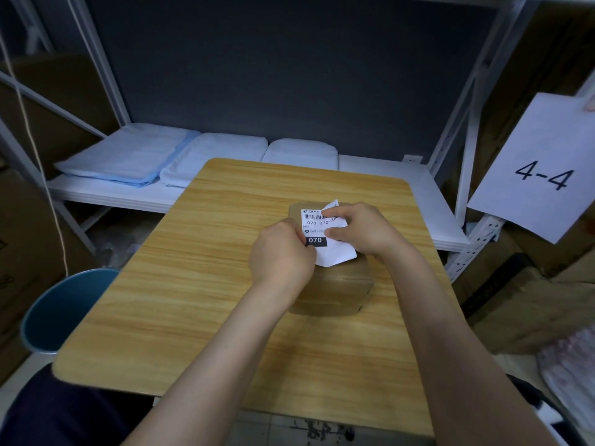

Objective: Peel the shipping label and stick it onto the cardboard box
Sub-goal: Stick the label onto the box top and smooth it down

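A white metal shelf rack (pixel 418 194) fills the background from 9 through 12 to 3 o'clock, its low shelf carrying folded pale-blue cloths (pixel 128 159) at about 10 o'clock. In front of it stands the wood-grain table (pixel 193 284), which takes up the middle of the view. A blue bin (pixel 61 310) sits off the table's edge at 8 o'clock, probably placed there to take the peeled-off backing. At 3 o'clock a white sheet marked "4-4" (pixel 541 169) hangs against the rack.

The cardboard box (pixel 335 284) rests on the table just past centre toward 1 o'clock, its top face turned up so a label can be pressed flat onto it. Directly above that top face, both hands hold the shipping label (pixel 317 225), printed side up with barcode and "070" readable.

The left hand (pixel 283 255) is curled nearly closed, thumb and fingertips pinching the label's lower-left edge. The right hand (pixel 357 230) is likewise mostly closed, pinching the label's right side, where a white layer (pixel 331 206) curls away at the top corner and shows again under the lower edge. By my reading this is the backing being separated, each hand gripping one layer to pull them apart; working right over the box keeps the sticky side close to where it must land. The label is not yet stuck down.
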